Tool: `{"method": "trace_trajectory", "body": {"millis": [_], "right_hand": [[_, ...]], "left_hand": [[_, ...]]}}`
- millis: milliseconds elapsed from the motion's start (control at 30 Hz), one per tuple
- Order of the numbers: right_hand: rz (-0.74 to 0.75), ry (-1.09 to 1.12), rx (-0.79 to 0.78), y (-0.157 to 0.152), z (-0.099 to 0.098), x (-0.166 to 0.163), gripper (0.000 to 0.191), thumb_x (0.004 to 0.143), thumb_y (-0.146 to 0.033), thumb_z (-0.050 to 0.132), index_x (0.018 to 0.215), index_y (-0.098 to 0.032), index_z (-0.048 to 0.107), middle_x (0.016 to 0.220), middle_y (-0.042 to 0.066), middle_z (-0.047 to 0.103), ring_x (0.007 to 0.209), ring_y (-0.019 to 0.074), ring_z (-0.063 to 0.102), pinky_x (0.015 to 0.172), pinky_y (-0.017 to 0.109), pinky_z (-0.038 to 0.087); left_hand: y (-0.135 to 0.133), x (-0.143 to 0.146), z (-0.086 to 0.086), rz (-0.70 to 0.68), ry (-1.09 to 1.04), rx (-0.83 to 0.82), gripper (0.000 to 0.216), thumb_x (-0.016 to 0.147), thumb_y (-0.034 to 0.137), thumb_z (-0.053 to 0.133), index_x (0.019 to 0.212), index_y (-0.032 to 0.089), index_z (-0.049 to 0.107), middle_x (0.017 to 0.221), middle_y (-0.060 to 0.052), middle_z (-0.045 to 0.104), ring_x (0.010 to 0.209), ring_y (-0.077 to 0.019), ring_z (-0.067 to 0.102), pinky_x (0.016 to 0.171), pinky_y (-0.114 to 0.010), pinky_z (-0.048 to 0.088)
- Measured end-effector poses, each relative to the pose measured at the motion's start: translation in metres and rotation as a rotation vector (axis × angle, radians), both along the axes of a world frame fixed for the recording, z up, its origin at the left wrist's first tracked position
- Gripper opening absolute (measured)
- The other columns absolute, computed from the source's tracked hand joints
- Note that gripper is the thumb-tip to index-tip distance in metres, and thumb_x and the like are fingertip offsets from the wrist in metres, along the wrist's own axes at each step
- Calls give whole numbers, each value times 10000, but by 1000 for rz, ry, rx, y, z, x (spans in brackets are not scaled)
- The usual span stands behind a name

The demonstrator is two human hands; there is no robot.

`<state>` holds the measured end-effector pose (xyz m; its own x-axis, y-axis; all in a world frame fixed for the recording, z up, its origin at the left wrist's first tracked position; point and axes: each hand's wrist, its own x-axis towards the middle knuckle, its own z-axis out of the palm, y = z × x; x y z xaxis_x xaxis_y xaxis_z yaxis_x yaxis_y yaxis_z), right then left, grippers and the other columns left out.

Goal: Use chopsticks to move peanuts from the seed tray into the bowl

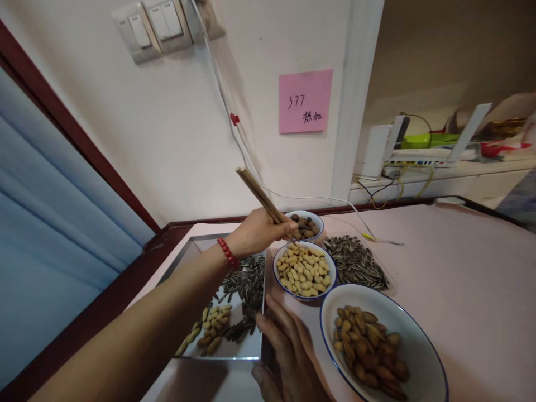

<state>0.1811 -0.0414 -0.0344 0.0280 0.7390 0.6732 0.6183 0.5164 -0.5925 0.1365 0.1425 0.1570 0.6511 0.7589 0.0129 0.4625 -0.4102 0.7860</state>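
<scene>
From the lower left my left arm, with a red bead bracelet, reaches forward. My left hand is closed around wooden chopsticks, their lower tips at the far rim of a bowl of peanuts. No peanut shows clearly between the tips. Palm down, my right hand lies with fingers spread against the right edge of a shallow framed tray. On the tray are sunflower seeds and a group of peanuts, partly hidden by my left forearm.
Behind the peanut bowl stands a bowl of round brown nuts. Striped sunflower seeds fill a clear container to its right. A larger bowl of almond-like nuts is nearest right. A white cable crosses the table's back; a blue curtain hangs left.
</scene>
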Motion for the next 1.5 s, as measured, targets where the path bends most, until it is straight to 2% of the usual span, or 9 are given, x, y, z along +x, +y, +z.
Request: {"method": "trace_trajectory", "body": {"millis": [133,267,400,533,667,833,1067,1300,1500], "right_hand": [[53,-56,43,1,-1,6,653,898,-183,567,1527,-240,402,1635,94,383,1486,250,430,1078,346,532],[37,20,-8,-3,1,4,655,893,-121,533,1519,-266,402,1639,84,381,1495,246,421,1115,368,503],[41,37,-26,-6,2,1,620,921,-128,510,1512,-284,404,1639,65,382,1498,238,407,1131,372,483],[20,30,-33,-7,0,1,569,978,-154,481,1525,-289,404,1635,68,382,1500,250,398,1123,388,485],[51,24,-24,-7,0,3,573,996,-169,472,1547,-295,383,1656,68,344,1505,259,390,1137,407,479],[64,25,-27,-8,1,5,563,1014,-190,459,1557,-304,364,1654,54,338,1503,253,379,1150,419,466],[68,35,-36,-8,1,5,549,1020,-195,457,1551,-305,367,1653,51,337,1500,252,378,1162,415,448],[65,40,-30,-7,-3,5,537,1026,-215,462,1548,-309,384,1659,48,336,1503,251,386,1148,399,471],[77,39,-31,-6,-4,5,577,1011,-180,471,1562,-318,369,1653,50,350,1497,253,400,1145,408,478]], "left_hand": [[-17,-34,18,39,-42,30,393,864,471,714,1018,120,801,975,-111,802,895,-205,711,817,-308,589],[-37,-86,29,160,19,106,385,862,537,720,989,187,815,929,-56,809,903,-198,713,823,-291,579],[-47,-133,18,157,127,2,345,867,523,724,1005,221,818,993,-42,820,958,-210,726,865,-301,586],[-53,-160,-1,124,272,-118,301,897,484,701,1027,236,810,1040,-32,815,1003,-210,732,899,-300,581],[-54,-170,-17,41,318,-156,306,932,471,667,1073,231,794,1073,-37,805,1010,-197,730,894,-274,574],[-47,-172,-32,-10,357,-117,303,937,454,669,1098,226,785,1101,-51,791,1021,-193,725,897,-261,566],[-42,-171,-39,-56,363,-54,271,953,396,656,1092,205,788,1103,-68,789,1010,-188,726,891,-251,558],[-47,-175,-24,27,329,-87,305,943,459,658,1105,240,795,1095,-45,799,991,-194,728,878,-271,575],[-49,-170,-34,168,292,-180,387,858,499,739,1106,207,793,1067,-68,812,993,-231,740,873,-317,583]]}}
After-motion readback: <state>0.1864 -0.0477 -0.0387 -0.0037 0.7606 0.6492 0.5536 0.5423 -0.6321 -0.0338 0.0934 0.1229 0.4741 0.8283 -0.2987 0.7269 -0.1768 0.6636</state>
